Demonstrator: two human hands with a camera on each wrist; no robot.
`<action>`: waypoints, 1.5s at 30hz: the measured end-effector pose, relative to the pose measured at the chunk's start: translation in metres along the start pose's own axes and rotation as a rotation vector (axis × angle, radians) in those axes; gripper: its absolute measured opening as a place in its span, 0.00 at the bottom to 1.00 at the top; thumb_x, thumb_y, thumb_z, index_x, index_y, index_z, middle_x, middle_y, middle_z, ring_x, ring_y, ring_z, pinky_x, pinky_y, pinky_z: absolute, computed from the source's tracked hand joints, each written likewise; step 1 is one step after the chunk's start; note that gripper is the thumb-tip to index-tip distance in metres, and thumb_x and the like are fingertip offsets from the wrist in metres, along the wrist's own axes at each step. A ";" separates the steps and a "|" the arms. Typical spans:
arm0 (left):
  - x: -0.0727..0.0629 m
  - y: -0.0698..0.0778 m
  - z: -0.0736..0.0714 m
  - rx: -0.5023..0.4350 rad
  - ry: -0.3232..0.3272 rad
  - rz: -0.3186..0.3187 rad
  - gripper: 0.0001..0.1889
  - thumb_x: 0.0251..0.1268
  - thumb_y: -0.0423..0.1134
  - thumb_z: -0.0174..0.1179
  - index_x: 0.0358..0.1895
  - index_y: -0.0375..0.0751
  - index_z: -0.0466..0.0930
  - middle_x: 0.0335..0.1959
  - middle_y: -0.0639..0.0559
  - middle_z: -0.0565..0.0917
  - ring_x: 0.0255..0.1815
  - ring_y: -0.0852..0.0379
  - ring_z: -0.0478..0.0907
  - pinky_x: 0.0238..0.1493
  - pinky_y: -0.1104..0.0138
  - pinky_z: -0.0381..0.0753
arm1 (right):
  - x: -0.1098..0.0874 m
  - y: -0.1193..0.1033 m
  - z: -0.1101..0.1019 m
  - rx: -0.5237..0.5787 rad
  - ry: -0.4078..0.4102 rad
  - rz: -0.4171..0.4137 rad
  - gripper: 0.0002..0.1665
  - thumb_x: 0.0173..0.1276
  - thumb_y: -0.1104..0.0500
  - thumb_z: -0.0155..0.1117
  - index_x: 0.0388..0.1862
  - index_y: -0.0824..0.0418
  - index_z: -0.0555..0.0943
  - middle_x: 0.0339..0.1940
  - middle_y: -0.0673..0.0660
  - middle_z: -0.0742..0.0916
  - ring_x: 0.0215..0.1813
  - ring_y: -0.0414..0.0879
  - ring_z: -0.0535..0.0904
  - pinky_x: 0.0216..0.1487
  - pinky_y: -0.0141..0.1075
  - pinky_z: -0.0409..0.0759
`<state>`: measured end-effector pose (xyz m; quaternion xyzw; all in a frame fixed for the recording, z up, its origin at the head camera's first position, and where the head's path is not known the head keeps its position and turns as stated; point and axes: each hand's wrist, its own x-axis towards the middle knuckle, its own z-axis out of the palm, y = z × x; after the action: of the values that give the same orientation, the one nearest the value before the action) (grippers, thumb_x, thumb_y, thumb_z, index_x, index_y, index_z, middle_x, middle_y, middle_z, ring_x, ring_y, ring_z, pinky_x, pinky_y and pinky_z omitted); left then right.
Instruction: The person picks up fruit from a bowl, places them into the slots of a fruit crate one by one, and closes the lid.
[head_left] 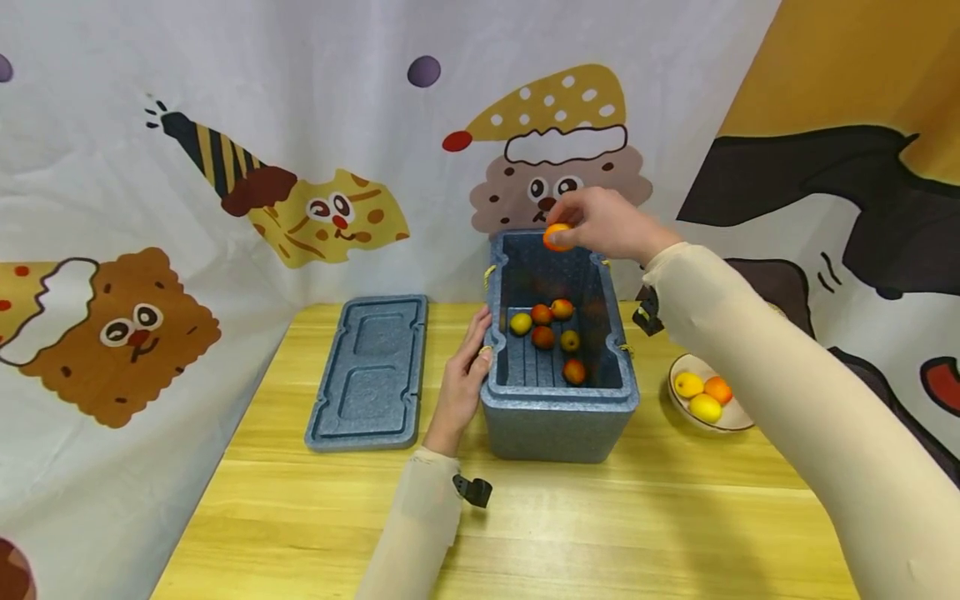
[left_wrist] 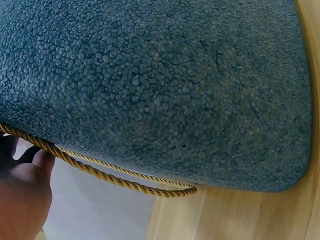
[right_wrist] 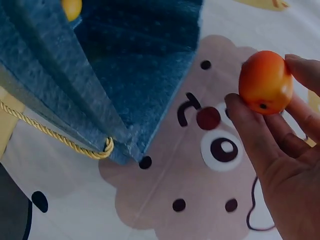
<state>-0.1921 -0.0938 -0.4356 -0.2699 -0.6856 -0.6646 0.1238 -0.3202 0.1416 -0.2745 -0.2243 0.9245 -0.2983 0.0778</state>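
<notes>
My right hand (head_left: pixel 603 223) is raised over the far end of a grey-blue foam box (head_left: pixel 558 425). Its thumb and fingertips pinch a small orange-red fruit (right_wrist: pixel 265 82), with a dark spot visible on its skin. Against the box's left side rests my left hand (head_left: pixel 459 379), fingers extended along the wall and thumb near the rim. The left wrist view shows its fingertips beside a twisted gold rope handle (left_wrist: pixel 115 180). Inside the open box lie several small fruits, among them a yellow one (head_left: pixel 521 324) and a red one (head_left: pixel 573 372).
Left of the box, the grey-blue lid (head_left: pixel 371 375) lies flat on the wooden table (head_left: pixel 300 517). A bowl (head_left: pixel 738 419) with two yellow fruits and an orange one stands to the right, partly behind my right sleeve. A cartoon-printed cloth (head_left: pixel 352 100) hangs behind.
</notes>
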 end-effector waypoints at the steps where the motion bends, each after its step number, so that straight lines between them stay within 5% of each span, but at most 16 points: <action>1: 0.000 0.000 0.000 -0.002 0.000 0.000 0.25 0.70 0.21 0.42 0.68 0.16 0.57 0.73 0.25 0.54 0.75 0.33 0.48 0.72 0.60 0.53 | 0.003 0.000 0.002 -0.014 -0.018 0.002 0.20 0.72 0.57 0.63 0.59 0.64 0.78 0.55 0.61 0.82 0.54 0.55 0.77 0.56 0.52 0.74; 7: 0.000 0.001 -0.001 0.013 -0.004 -0.004 0.25 0.70 0.22 0.44 0.68 0.16 0.59 0.72 0.25 0.56 0.75 0.33 0.49 0.71 0.58 0.54 | 0.015 -0.002 0.015 -0.059 -0.093 -0.006 0.18 0.71 0.58 0.64 0.55 0.65 0.79 0.51 0.60 0.83 0.52 0.54 0.78 0.54 0.49 0.76; 30: 0.003 0.005 -0.005 -0.006 -0.017 -0.054 0.26 0.66 0.22 0.50 0.67 0.16 0.61 0.72 0.27 0.58 0.75 0.36 0.52 0.71 0.58 0.56 | 0.024 -0.001 0.047 -0.139 -0.163 -0.027 0.17 0.69 0.61 0.65 0.55 0.65 0.79 0.52 0.61 0.82 0.54 0.55 0.76 0.58 0.49 0.73; 45: 0.003 0.008 -0.002 0.017 -0.013 -0.035 0.26 0.66 0.21 0.48 0.67 0.15 0.60 0.72 0.25 0.58 0.74 0.33 0.52 0.69 0.56 0.58 | 0.027 -0.005 0.049 -0.106 -0.135 -0.054 0.26 0.68 0.60 0.67 0.62 0.66 0.74 0.55 0.63 0.80 0.57 0.54 0.75 0.60 0.48 0.72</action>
<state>-0.1907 -0.0959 -0.4270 -0.2611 -0.6966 -0.6592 0.1099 -0.3289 0.1006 -0.3112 -0.2726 0.9252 -0.2351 0.1201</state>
